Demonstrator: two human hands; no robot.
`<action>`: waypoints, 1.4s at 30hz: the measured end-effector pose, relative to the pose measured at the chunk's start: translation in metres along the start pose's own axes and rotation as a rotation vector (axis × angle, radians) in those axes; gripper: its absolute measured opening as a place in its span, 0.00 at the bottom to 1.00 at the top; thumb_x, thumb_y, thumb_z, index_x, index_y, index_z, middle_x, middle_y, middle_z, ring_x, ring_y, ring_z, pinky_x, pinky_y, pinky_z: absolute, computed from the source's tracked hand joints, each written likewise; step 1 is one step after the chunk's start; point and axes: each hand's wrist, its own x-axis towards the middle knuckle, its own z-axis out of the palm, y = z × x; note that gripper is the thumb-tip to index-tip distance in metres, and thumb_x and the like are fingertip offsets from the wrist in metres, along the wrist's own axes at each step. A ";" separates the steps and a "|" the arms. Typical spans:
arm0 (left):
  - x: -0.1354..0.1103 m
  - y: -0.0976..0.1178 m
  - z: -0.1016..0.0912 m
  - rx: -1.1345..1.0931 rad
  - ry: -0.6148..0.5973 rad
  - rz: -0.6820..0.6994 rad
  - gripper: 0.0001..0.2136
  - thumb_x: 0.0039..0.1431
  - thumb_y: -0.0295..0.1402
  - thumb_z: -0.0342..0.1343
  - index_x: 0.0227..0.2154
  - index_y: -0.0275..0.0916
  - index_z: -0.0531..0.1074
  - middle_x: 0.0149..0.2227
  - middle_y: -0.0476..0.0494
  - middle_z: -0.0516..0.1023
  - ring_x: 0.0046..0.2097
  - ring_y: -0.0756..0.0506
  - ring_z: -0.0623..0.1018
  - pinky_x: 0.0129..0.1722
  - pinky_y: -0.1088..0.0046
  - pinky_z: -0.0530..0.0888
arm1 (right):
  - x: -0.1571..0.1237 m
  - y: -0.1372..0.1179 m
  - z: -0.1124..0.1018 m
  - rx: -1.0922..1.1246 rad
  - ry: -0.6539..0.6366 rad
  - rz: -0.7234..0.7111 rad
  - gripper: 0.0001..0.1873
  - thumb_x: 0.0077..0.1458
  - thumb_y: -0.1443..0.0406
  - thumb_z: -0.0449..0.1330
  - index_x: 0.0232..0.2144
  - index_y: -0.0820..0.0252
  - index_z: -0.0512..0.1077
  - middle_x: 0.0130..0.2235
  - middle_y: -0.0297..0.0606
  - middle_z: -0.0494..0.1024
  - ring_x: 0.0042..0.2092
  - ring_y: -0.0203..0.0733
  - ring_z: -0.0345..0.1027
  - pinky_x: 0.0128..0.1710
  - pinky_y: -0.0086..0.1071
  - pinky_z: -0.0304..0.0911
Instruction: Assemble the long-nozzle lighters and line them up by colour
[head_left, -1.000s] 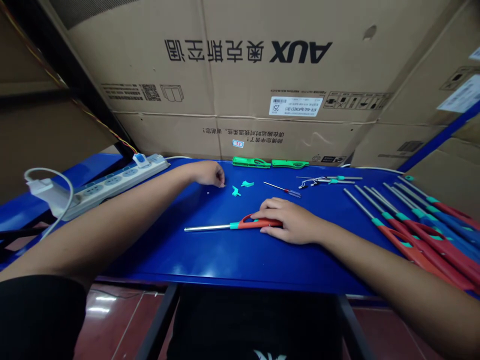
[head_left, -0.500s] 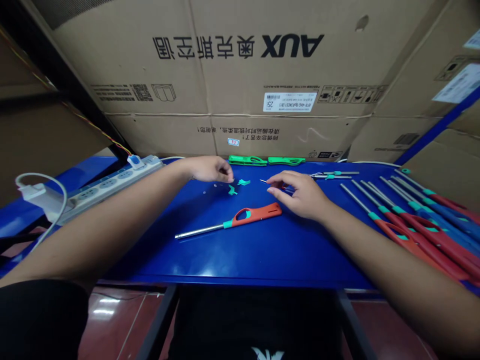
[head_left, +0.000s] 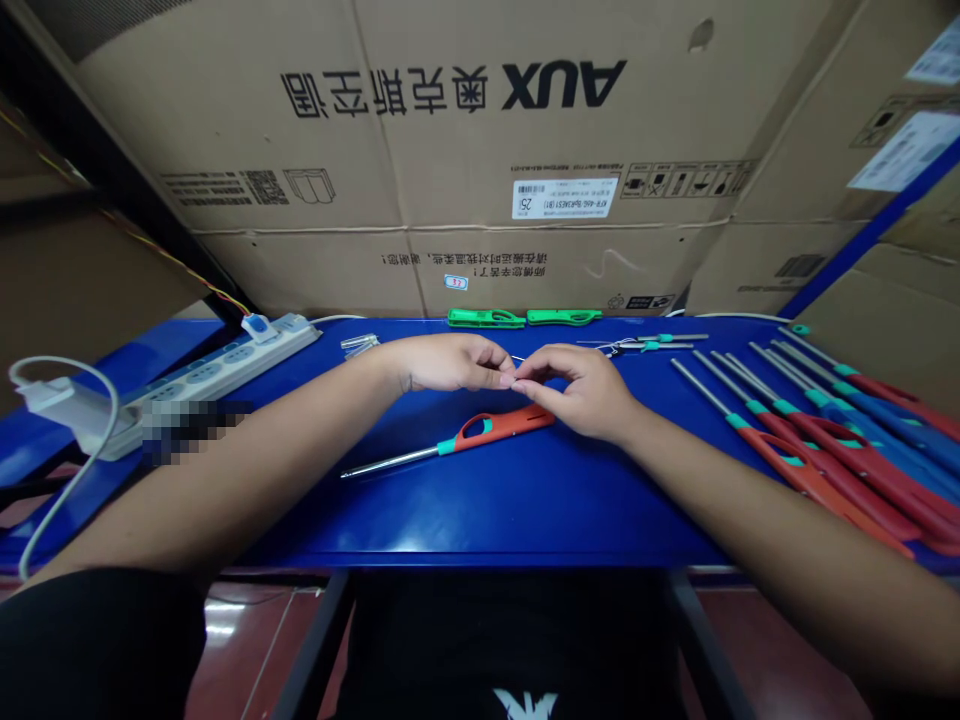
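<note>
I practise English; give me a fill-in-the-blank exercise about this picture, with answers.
The left hand and right hand meet above a ____ table.
The lighter nearest them points its metal tube to the person's ____.
The cardboard box behind shows the upside-down letters ____.
Missing words: blue; left; AUX.

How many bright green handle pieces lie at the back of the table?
2 green handle pieces: one at the back edge of the table, the other just right of it, end to end. None seems hidden.

Two hands [head_left: 450,362], two green shells [head_left: 486,318], one power strip [head_left: 225,365]
</note>
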 end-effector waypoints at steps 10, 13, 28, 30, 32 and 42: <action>-0.002 -0.006 -0.005 0.192 -0.102 0.015 0.13 0.56 0.44 0.58 0.34 0.37 0.74 0.32 0.50 0.75 0.35 0.49 0.71 0.38 0.75 0.68 | 0.002 0.003 0.010 0.177 -0.068 0.113 0.07 0.53 0.61 0.64 0.31 0.59 0.73 0.32 0.36 0.79 0.31 0.36 0.70 0.32 0.31 0.66; -0.005 -0.007 -0.009 0.304 -0.098 -0.001 0.14 0.60 0.44 0.55 0.35 0.37 0.72 0.33 0.50 0.74 0.34 0.50 0.70 0.38 0.75 0.67 | 0.002 0.007 0.009 0.229 -0.063 0.146 0.08 0.52 0.60 0.65 0.30 0.59 0.73 0.30 0.34 0.77 0.29 0.35 0.68 0.31 0.30 0.65; -0.024 -0.058 -0.059 0.931 0.172 -0.421 0.11 0.56 0.33 0.52 0.38 0.39 0.79 0.38 0.46 0.82 0.36 0.48 0.78 0.34 0.77 0.68 | -0.002 0.018 -0.041 -0.289 -0.372 0.091 0.04 0.52 0.65 0.61 0.29 0.60 0.76 0.31 0.37 0.78 0.31 0.37 0.69 0.32 0.31 0.63; -0.023 -0.053 -0.056 0.952 0.195 -0.414 0.11 0.57 0.35 0.54 0.38 0.39 0.79 0.39 0.45 0.82 0.37 0.46 0.78 0.35 0.75 0.68 | -0.005 0.022 -0.045 -0.288 -0.422 0.110 0.05 0.52 0.65 0.61 0.30 0.60 0.77 0.32 0.37 0.78 0.30 0.36 0.68 0.31 0.30 0.62; -0.022 -0.040 -0.046 0.981 0.257 -0.347 0.12 0.59 0.38 0.54 0.39 0.39 0.79 0.41 0.43 0.82 0.41 0.44 0.78 0.38 0.73 0.69 | -0.006 0.026 -0.043 -0.281 -0.430 0.116 0.05 0.52 0.66 0.61 0.30 0.60 0.77 0.33 0.37 0.78 0.30 0.36 0.68 0.31 0.30 0.62; -0.020 0.008 0.059 0.789 0.189 0.061 0.22 0.60 0.50 0.59 0.48 0.39 0.77 0.43 0.41 0.77 0.44 0.42 0.76 0.44 0.67 0.71 | -0.006 0.029 -0.036 -0.248 -0.447 0.060 0.06 0.52 0.68 0.61 0.31 0.60 0.78 0.33 0.36 0.79 0.31 0.35 0.69 0.33 0.29 0.63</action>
